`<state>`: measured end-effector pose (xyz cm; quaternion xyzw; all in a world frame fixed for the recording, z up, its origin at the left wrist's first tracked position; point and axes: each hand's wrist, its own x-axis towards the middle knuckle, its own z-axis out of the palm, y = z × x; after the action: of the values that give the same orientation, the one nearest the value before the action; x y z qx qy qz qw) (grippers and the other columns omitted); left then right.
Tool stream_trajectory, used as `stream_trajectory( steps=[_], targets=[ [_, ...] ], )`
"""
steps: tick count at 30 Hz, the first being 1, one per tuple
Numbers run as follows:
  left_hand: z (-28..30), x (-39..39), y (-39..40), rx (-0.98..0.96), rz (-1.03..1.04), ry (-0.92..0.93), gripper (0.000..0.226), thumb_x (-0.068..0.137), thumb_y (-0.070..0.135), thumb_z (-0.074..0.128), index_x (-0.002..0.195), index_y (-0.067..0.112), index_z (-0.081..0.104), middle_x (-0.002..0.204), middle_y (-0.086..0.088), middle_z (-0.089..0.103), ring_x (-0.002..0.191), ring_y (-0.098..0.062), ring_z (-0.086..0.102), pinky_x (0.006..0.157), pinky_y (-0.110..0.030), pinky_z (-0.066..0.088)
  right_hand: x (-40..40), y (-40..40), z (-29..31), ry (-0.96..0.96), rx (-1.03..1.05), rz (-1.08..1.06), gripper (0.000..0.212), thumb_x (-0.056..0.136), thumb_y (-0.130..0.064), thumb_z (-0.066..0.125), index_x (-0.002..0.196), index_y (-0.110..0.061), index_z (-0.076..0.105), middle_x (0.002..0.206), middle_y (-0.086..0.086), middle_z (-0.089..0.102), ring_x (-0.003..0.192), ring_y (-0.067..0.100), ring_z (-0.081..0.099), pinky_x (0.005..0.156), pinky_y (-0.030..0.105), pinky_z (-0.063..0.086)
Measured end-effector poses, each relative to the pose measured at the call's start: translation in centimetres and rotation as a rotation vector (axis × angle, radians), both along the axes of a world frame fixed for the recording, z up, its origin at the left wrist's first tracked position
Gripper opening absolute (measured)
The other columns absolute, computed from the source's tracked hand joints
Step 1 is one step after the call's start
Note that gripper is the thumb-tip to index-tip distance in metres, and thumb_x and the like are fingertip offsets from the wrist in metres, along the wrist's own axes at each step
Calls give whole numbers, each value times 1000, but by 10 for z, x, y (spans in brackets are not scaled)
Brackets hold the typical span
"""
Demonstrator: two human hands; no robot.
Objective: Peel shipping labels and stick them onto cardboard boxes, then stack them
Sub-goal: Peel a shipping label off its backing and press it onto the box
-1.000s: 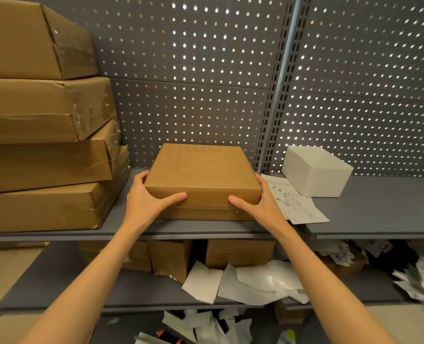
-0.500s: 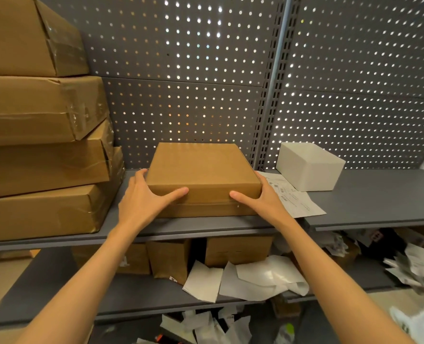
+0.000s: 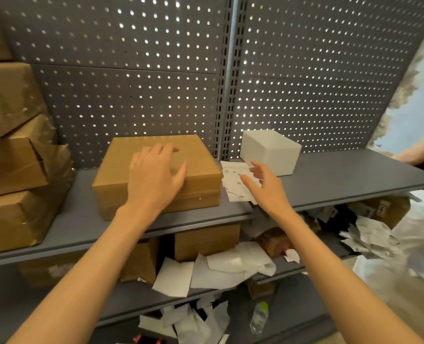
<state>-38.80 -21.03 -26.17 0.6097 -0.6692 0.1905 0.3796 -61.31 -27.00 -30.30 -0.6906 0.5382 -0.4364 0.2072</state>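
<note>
Grey shelf [image 3: 342, 180] before pegboard, left hand [image 3: 153, 175] flat with straight fingers on one brown box [image 3: 156, 175], right hand [image 3: 265, 184] open, fingers spread, holding nothing, over label sheets [image 3: 233, 184] just right of box, one white box [image 3: 270, 151] behind, four wrapped parcels [image 3: 14, 170] stacked left.

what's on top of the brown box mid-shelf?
Only the left hand, resting flat on the cardboard box lid. The bare lid around it shows no label. The patch under the palm is covered. The label sheets lie beside the box on the shelf.
</note>
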Motion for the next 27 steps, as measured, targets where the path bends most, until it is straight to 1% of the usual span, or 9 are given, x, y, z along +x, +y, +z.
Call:
stream_trajectory(
  steps=[2,7,10,12,17,19,22,25,27],
  targets=[
    [0,-21,-6,13,-60,-23,25,84,25,64,103,8,64,96,-11,67,90,-33,59,77,-39,42,-20,-4,-2,22,8,-19,51,93,-28,56,138,-11,39,132,8,52,121,19,48,95,25,36],
    [-1,-75,-30,137,-216,-72,27,92,27,53,115,13,59,109,-5,62,102,-24,54,81,-33,39,-59,-25,-7,127,69,11,50,91,-27,59,135,-9,45,133,8,52,122,19,49,97,25,36],
    [-6,-108,-49,222,-266,-98,30,94,30,51,120,16,56,115,-2,59,107,-20,52,84,-32,42,-80,-43,-10,214,128,63,51,89,-32,60,134,-11,47,135,7,52,124,20,47,101,31,38],
    [-13,-125,-63,303,-257,-107,32,94,32,50,121,17,55,118,-1,58,111,-18,50,88,-33,44,-93,-55,-10,281,178,139,55,88,-36,62,135,-12,47,136,5,51,123,20,48,99,31,39],
    [-33,-154,-91,508,-192,-49,35,92,36,53,125,22,53,128,1,54,118,-17,49,94,-34,44,-116,-82,-13,402,252,303,64,81,-48,65,134,-16,48,136,0,50,119,15,49,91,23,38],
    [-40,-160,-97,573,-159,-36,41,91,38,54,128,22,50,132,-1,52,120,-19,47,95,-35,44,-120,-88,-15,446,250,345,68,79,-52,65,133,-15,49,133,2,52,115,17,50,90,24,40],
    [-48,-164,-102,637,-115,-15,48,90,40,55,134,23,45,137,-2,48,124,-20,44,95,-34,41,-122,-94,-18,535,206,390,69,76,-58,64,128,-13,53,128,4,51,115,21,46,95,34,41],
    [-53,-165,-103,680,-91,3,55,89,43,55,138,22,41,140,-3,46,126,-21,42,99,-36,39,-123,-99,-22,617,153,389,74,76,-63,61,132,-17,49,126,3,47,117,22,39,98,35,37],
    [-55,-166,-103,711,-86,10,58,89,45,55,140,21,40,141,-4,45,127,-22,41,101,-36,37,-122,-102,-25,667,137,382,77,77,-64,58,137,-17,45,129,3,43,119,22,36,101,35,33]
  ],
)
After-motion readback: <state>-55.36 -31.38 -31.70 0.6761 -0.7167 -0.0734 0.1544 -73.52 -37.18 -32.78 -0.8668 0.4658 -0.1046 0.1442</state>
